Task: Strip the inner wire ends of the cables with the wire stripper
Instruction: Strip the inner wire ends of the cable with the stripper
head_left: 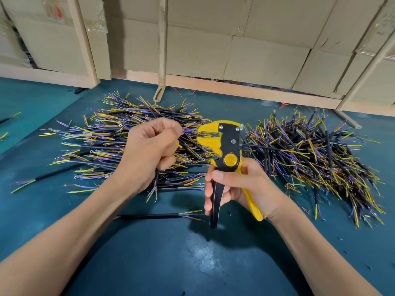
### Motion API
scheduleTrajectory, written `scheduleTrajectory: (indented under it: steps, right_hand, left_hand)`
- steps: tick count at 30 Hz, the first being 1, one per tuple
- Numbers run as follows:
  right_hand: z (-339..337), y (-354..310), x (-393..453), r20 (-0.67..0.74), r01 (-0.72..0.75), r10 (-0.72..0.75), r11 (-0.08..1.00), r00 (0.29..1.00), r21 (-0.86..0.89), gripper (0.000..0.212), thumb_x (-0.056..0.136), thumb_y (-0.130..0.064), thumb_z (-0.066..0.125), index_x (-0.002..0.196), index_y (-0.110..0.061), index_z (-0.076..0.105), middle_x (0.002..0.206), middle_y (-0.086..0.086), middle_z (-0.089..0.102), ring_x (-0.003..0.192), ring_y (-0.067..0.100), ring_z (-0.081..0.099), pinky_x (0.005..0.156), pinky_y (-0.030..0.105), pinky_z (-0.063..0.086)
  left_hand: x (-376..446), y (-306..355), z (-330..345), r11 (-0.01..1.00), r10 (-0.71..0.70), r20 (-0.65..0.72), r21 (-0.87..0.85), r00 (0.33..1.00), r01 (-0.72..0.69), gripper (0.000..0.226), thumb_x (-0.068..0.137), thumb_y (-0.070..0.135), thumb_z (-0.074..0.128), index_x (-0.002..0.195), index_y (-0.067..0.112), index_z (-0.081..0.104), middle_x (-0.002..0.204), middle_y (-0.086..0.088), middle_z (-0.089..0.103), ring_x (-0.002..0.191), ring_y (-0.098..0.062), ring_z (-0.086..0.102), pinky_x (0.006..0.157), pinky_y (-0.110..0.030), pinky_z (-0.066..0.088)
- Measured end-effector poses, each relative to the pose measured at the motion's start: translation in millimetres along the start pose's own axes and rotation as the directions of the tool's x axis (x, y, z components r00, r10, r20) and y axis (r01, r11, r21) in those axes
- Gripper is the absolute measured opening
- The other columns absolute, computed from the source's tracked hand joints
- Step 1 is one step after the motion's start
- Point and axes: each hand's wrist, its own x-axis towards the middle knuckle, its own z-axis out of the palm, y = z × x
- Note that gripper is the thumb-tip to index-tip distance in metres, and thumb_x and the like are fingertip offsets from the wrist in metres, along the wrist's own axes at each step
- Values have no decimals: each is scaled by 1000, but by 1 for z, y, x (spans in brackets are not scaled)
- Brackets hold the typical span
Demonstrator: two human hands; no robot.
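The teal worktop (64, 210) carries two heaps of black-sheathed cables with yellow, blue and purple inner wires: a left heap (102, 142) toward the far edge and a right heap (316, 154) toward the right edge. Two loose cables lie apart from them, one (49, 177) near the left edge, one (158, 215) nearer the middle. The left hand (147, 152) is clenched around one cable (156, 180), fingers pinching its wire ends (189, 130) just beside the tool's head. The right hand (239, 186) grips the handles of one yellow-and-black wire stripper (226, 146), held upright between the heaps.
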Motion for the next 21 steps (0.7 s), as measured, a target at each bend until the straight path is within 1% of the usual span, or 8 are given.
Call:
scheduleTrajectory:
  steps: [5,7,10,13,15,16,18,21]
  right_hand:
    - [6,6,3,10,22,-23,999,1000,29,14,88,-20,72,94,-8,74,83,16,71,70,40,72,67,46,61]
    - [7,9,4,-2,50,-49,998,999,43,15,87,-21,74,95,-9,74,84,17,71,71,41,72,69,48,61]
    - [8,12,5,9,68,-69,997,998,47,27,84,-31,82,97,-9,73,85,17,71,72,40,72,71,50,61]
    - [8,12,5,11,74,-74,996,997,46,31,82,-34,83,98,-9,73,86,17,71,73,41,72,72,51,60]
    - [6,12,5,8,78,-78,995,997,58,32,82,-34,84,98,-8,72,86,18,70,73,41,72,73,54,60]
    - [5,12,4,9,81,-82,995,997,61,32,82,-34,84,98,-8,72,86,18,70,73,41,72,74,56,60]
    - [5,11,4,13,82,-83,995,996,60,32,82,-34,84,97,-8,73,86,18,70,73,41,72,75,58,60]
    - [4,9,4,20,78,-79,996,997,52,32,81,-34,84,97,-9,73,86,17,70,73,41,72,74,56,61]
  left_hand:
    - [-1,3,2,999,-45,1,0,999,45,26,79,6,55,60,22,62,52,9,28,46,-9,15,40,-13,20]
    - [-1,3,3,998,-58,15,4,998,58,29,84,2,59,62,21,62,54,7,29,46,-9,16,40,-13,20]
    - [-3,1,3,998,-66,41,3,997,66,28,91,3,60,68,17,59,57,4,26,48,-10,15,39,-13,21]
    - [-4,1,5,997,-78,32,-7,996,78,19,83,11,62,65,19,62,58,4,25,51,-13,13,40,-13,20]
    - [-4,0,6,996,-83,20,-25,996,83,16,80,12,61,66,18,63,59,1,25,51,-14,15,41,-13,20]
    - [-4,0,7,996,-81,21,-32,997,81,15,80,11,61,66,17,63,58,0,27,50,-14,17,41,-14,19]
    - [-5,-1,7,998,-66,27,-15,997,67,17,80,9,60,66,16,64,58,-5,40,49,-15,25,42,-16,17]
    - [-5,-1,8,999,-42,-6,-24,999,42,21,83,13,62,65,19,70,71,-10,66,48,-14,37,42,-17,19]
